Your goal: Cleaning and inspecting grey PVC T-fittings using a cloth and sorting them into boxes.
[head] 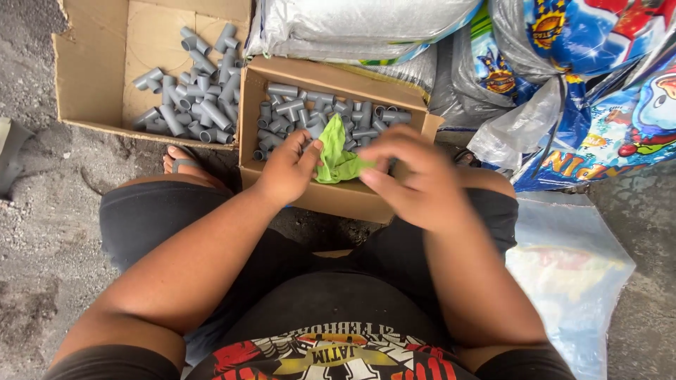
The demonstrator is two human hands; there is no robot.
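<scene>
Over the near cardboard box of grey pipe fittings, our left hand and right hand pinch a green bag, printed sacks crowding right.

2 cardboard boxes: flat open box at 10 o'clock, smaller box at 12. Both hold grey pipe fittings, dozens each, too piled to count. 1 green plastic bag. 2 hands: left hand, right hand. Several printed sacks at 1–2 o'clock.
</scene>
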